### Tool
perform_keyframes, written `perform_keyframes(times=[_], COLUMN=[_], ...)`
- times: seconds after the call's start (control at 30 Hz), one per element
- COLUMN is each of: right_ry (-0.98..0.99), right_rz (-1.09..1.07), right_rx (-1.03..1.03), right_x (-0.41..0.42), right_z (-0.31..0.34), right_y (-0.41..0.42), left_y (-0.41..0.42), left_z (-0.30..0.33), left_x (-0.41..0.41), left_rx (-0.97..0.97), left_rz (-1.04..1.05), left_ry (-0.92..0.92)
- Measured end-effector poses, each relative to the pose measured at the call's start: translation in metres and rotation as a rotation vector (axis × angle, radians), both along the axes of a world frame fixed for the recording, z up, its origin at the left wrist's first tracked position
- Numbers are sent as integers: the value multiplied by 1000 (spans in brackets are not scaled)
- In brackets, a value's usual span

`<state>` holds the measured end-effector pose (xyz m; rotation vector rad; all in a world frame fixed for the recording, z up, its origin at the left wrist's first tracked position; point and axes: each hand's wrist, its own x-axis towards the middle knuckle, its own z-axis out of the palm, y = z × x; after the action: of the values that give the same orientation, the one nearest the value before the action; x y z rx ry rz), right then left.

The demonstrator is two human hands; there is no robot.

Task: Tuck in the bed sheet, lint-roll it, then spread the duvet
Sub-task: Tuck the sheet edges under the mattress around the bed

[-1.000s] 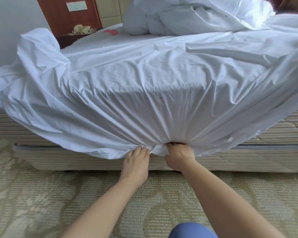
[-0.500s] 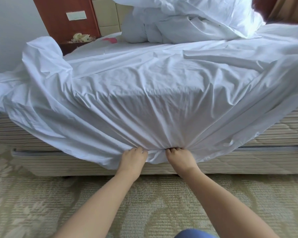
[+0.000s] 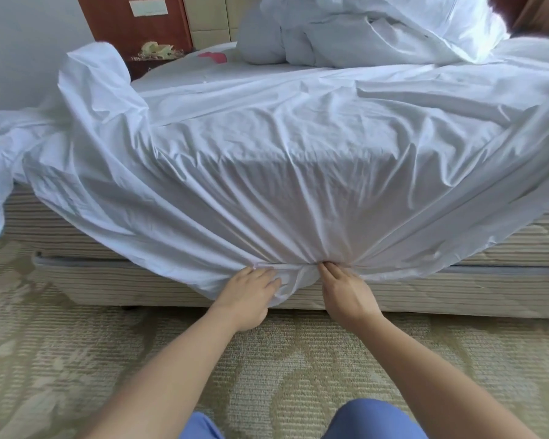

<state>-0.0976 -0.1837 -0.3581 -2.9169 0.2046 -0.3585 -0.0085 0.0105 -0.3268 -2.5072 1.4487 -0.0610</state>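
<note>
From the head camera we see the sheet (image 3: 298, 153) draped over the mattress, its edge hanging past the seam above the bed base (image 3: 425, 296). Our left hand (image 3: 251, 296) lies flat with straight fingers pressing the hem in; our right hand (image 3: 343, 289) pokes near-straight fingertips into the gap, gripping nothing. We judge the tuck just begun: next we push the loose edges under on both sides. The duvet (image 3: 362, 26) sits bunched at the head.
</note>
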Motion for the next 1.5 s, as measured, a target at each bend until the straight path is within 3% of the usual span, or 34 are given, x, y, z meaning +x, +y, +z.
perform_keyframes(times=[0.17,0.3,0.5,0.77,0.93,1.1,1.27,1.43,1.5], right_ry=[214,252,288,337,229,76,151,238,257], right_rz=[69,45,-29,-59,-45,153,313,263,215], right_rx=[-124,-128,-85,-173,-255,-276,-281,-111,-65], right_x=[-3,7,28,34,11,0,13,27,28], right_z=[7,16,13,11,4,12,32,29,31], right_y=[-2,-1,0,6,15,31,42,54,58], left_y=[-7,-14,-17,-46,-22,10,21,42,49], left_z=[-3,-10,-11,-14,-15,-12,9,7,17], left_x=[-2,-2,8,28,9,11,10,22,17], left_rx=[-31,-98,-16,-15,-181,-226,-194,-194,-162], left_rz=[111,155,181,327,167,-44,-117,107,221], left_ry=[62,99,112,223,25,-199,-275,-187,-66])
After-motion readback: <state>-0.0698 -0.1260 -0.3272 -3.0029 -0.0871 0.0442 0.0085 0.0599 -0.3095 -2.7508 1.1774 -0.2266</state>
